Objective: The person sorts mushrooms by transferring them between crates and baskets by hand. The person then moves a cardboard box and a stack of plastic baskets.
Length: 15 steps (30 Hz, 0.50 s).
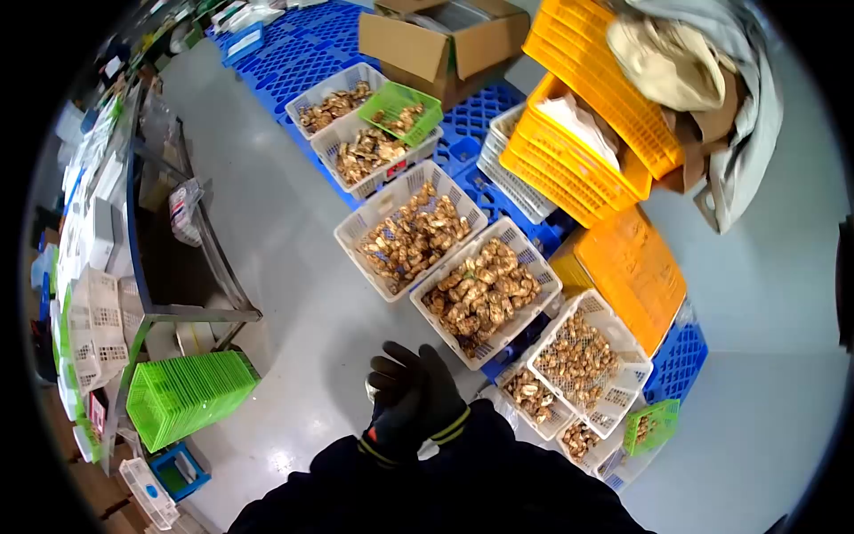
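Both of my hands wear dark gloves with yellow-striped cuffs and meet in front of my body, above the grey floor. My left hand (392, 396) overlaps my right hand (439, 393), and their inner sides are hidden. Fingers of the left glove stretch up and lie slightly apart; a finger of the right points upward. No object shows in either hand. Nearest to them is a white crate (510, 325) of knobbly brown, ginger-like roots (480, 289). Beyond it stands another white crate (366, 264) of similar pieces.
More white crates (598, 356) of brown pieces sit right and farther back. Green baskets (424, 113), yellow crates (569, 169), an orange box (636, 267) and a cardboard box (427, 58) stand around a blue pallet (307, 40). Stacked green baskets (191, 396) lie by a metal-framed table (200, 314) at left.
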{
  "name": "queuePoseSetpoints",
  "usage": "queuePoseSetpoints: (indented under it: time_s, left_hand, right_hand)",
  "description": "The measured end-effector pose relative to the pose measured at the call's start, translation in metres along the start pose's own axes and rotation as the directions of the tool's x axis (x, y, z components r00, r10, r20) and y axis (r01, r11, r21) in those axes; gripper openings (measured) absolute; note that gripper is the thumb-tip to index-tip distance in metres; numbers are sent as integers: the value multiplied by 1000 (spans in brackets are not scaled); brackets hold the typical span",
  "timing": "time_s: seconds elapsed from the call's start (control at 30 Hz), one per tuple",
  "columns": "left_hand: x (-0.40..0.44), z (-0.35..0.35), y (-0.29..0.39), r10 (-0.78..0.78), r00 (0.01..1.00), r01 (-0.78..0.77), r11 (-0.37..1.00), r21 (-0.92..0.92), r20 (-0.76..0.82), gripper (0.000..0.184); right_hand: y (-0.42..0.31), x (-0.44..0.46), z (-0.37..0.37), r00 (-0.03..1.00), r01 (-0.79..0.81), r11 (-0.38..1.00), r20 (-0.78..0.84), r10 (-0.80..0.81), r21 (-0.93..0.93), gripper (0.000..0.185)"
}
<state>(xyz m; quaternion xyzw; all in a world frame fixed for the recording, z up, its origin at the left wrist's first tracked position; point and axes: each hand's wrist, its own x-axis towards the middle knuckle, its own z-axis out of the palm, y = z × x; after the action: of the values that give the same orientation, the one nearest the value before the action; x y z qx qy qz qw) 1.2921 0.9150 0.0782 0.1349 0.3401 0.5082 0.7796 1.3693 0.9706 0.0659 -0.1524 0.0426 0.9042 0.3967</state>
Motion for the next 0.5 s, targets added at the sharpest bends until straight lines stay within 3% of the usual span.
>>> queuePoseSetpoints:
  time_s: [0.03,0.07,0.13,0.2,0.23,0.3,0.33,0.37,0.4,0.43,0.5]
  left_hand:
    - [-8,-22,14,-33,999,33,998,-47,7,33]
    - [-16,-48,26,-77,997,77,989,-126,11,34]
    - [-21,-96,30,-188,981,184,836,-517,45,35]
    - [-30,-153,27,-255,957,233,378,-896,141,36]
    - [-31,-174,23,-261,945,223,71,-972,197,37]
    - [-34,-203,16,-208,946,104,-530,-842,248,39]
    - [-32,-174,29,-23,994,81,-515,-854,109,38]
    - [-17,-126,58,256,955,43,-620,-784,-150,38]
    - [0,-83,82,492,771,128,-741,-659,-404,38]
    - [9,-54,96,608,577,230,-762,-606,-546,38]
    - [6,-88,93,596,673,221,-728,-649,-439,37]
  right_hand:
    - [3,18,22,994,-108,984,0,109,144,54]
    - [18,35,55,982,-156,980,-85,167,123,53]
    - [65,50,93,978,69,973,-176,-109,-220,56]
    - [73,73,98,988,-148,948,-87,128,-281,55]
    - [78,85,101,969,-244,912,-41,244,-329,56]
    - [95,113,94,894,-447,856,-149,422,-258,57]
    - [96,114,90,901,-433,873,-108,420,-223,50]
    - [103,118,95,902,-432,871,-110,418,-232,50]
    - [102,122,99,900,-436,873,-137,415,-220,47]
    - [99,125,101,897,-439,874,-163,411,-207,45]
    - [101,139,101,901,-427,889,-168,401,-168,40]
